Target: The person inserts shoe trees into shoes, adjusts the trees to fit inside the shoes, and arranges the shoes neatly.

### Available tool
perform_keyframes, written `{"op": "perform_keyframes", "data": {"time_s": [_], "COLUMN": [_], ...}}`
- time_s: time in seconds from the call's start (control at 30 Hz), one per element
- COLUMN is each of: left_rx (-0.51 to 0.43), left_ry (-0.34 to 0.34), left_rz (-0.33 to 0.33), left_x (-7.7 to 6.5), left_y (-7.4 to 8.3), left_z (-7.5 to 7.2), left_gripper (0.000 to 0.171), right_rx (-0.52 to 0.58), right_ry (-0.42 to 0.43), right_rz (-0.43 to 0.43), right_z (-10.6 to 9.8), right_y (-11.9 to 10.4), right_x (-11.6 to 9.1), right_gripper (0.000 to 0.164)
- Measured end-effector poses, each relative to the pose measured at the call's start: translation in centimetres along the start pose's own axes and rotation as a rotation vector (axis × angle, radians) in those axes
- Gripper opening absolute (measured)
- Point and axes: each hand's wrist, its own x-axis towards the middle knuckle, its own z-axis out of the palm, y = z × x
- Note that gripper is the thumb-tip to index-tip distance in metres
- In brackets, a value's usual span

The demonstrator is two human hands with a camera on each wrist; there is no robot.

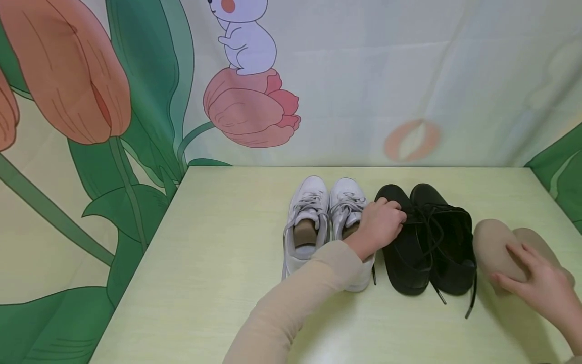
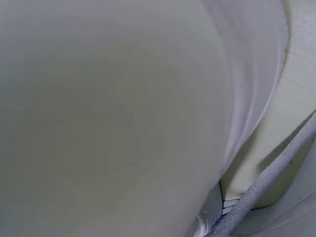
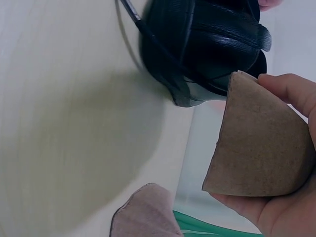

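Observation:
My left hand (image 1: 381,225) reaches over the white sneakers and grips the upper of the left black lace-up shoe (image 1: 406,258) near its tongue, fingers curled. Beside it stands the other black shoe (image 1: 454,253), its laces trailing onto the table. At the right, my right hand (image 1: 538,280) holds a beige rounded shoe insert (image 3: 266,143) between thumb and fingers, its cut end facing the black shoes in the right wrist view. A second beige insert (image 1: 538,240) lies just beyond it. The left wrist view is mostly blocked by a blurred pale surface.
A pair of white sneakers, the left one (image 1: 302,202) and the right one (image 1: 347,194), stands left of the black shoes with brown pieces inside. All rest on a pale wood-grain table (image 1: 218,263). Behind hangs a printed cloth (image 1: 341,101) with tulips.

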Motion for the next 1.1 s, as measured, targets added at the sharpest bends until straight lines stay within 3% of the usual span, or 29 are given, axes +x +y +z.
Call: {"op": "perform_keyframes", "data": {"time_s": [0.23, 0.47, 0.73, 0.9, 1.1], "left_rx": [-0.011, -0.025, 0.022, 0.017, -0.100], "left_ry": [-0.022, -0.066, -0.242, -0.285, -0.387], "left_rz": [0.006, -0.008, -0.059, 0.025, 0.156], "left_x": [0.3, 0.5, 0.4, 0.3, 1.0], "left_y": [0.0, 0.2, 1.0, 0.3, -1.3], "left_z": [-0.1, -0.4, -1.6, -2.8, -4.3], "left_gripper": [0.016, 0.016, 0.026, 0.027, 0.034], "right_rx": [0.016, 0.024, 0.018, 0.026, 0.027], "right_ry": [0.002, -0.047, -0.057, -0.063, -0.069], "right_rz": [-0.032, -0.002, 0.011, 0.015, 0.014], "right_z": [-0.6, -1.0, -1.0, -1.0, -0.9], "right_y": [-0.6, -1.3, -1.4, -1.3, -1.1], "right_x": [0.3, 0.5, 0.6, 0.6, 0.6], "right_gripper": [0.079, 0.082, 0.082, 0.082, 0.082]}}
